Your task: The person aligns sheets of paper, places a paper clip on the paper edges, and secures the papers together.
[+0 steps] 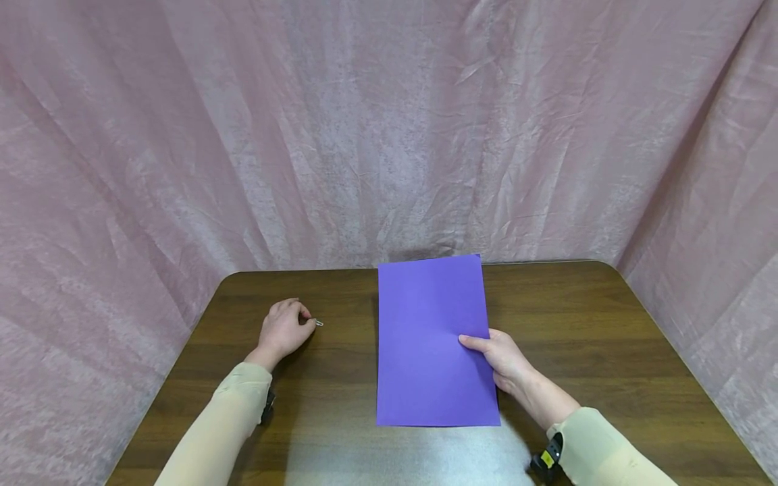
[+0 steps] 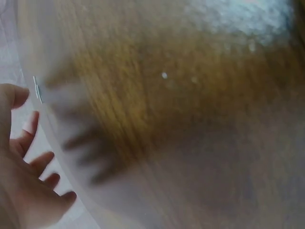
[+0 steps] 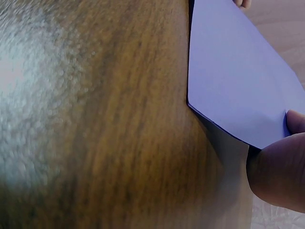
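Head view: right hand pinches the right edge of a purple rectangular paper sheet, lifted slightly off the dark wooden table; left hand, well apart to the left, curls its fingers on a small silver metal paperclip. Likely risks: the one-edge grip could let the sheet sag or crease, and the tiny clip could slip from the fingertips.

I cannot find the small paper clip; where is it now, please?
In the head view the paper clip lies on the table, at the fingertips of the left hand, left of the purple paper.
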The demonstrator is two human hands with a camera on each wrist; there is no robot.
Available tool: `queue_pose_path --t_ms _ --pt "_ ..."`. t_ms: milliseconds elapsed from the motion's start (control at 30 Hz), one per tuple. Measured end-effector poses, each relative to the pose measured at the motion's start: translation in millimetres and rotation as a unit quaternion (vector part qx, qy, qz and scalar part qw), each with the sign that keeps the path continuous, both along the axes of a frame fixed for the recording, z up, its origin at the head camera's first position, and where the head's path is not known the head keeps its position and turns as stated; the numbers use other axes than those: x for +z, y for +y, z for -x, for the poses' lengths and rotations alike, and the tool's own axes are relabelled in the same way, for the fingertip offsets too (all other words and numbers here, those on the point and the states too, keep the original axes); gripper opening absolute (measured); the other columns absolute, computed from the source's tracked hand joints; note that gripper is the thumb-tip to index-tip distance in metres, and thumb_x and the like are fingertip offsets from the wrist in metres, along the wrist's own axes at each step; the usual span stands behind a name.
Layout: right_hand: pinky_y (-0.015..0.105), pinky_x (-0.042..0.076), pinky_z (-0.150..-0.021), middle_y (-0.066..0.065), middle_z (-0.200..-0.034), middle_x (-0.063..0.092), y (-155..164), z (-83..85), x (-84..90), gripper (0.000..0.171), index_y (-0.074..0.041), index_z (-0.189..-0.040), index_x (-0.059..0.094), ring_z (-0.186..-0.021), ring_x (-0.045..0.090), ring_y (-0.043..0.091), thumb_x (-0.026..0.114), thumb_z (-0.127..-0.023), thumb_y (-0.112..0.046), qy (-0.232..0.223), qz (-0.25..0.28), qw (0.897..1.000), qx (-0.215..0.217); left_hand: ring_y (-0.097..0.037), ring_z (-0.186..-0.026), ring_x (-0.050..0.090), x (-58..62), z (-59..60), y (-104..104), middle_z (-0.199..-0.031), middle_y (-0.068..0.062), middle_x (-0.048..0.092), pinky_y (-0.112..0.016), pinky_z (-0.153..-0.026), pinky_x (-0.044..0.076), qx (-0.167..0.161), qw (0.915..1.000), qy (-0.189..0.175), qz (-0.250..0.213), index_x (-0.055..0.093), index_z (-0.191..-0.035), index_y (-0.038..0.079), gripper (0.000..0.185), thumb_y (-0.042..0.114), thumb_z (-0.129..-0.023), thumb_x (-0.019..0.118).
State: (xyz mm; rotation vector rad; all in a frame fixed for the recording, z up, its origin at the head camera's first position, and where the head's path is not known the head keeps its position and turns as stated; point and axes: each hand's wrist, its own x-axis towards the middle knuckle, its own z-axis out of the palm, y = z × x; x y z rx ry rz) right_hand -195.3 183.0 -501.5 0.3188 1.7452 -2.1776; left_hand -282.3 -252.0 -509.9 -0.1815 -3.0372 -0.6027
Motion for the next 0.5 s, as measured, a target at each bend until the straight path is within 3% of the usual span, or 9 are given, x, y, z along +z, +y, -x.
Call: queue_pose_path --t_ms 100,200,500 --pt "0.038 0.060 -0.069 0.008 -0.087 0.075 0 -0.2 0.3 0.015 -0.005 -0.107 0.067 -0.078 0.074 0.022 0.071 -0.096 -0.014 0.002 -0.002 1.000 0.002 -0.049 -0.147 0.021 -0.5 -0.8 0 -0.152 -0.028 0.041 -0.064 -0.118 0.017 0.020 0.9995 -0.022 0.006 0.064 -0.097 0.010 0.041 0.050 -0.097 0.064" --pt "0.038 0.060 -0.069 0.007 -0.087 0.075 0 0.0 0.2 0.014 -0.006 -0.107 0.067 -0.078 0.074 0.022 0.070 -0.096 -0.013 0.000 -0.003 1.000 0.002 -0.050 -0.148 0.018 -1.3 -1.2 2 -0.153 -0.029 0.039 -0.064 -0.118 0.013 0.031 0.9990 -0.033 0.009 0.063 -0.094 0.011 0.047 0.058 -0.095 0.064" --pt "0.037 0.060 -0.069 0.007 -0.087 0.075 -1 -0.5 0.1 0.013 -0.006 -0.107 0.066 -0.077 0.074 0.021 0.069 -0.097 -0.013 0.004 -0.002 1.000 0.004 -0.050 -0.148 0.017 -2.2 -0.7 12 -0.152 -0.030 0.040 -0.064 -0.119 0.013 0.035 0.9990 -0.027 0.007 0.063 -0.099 0.009 0.037 0.046 -0.097 0.067"
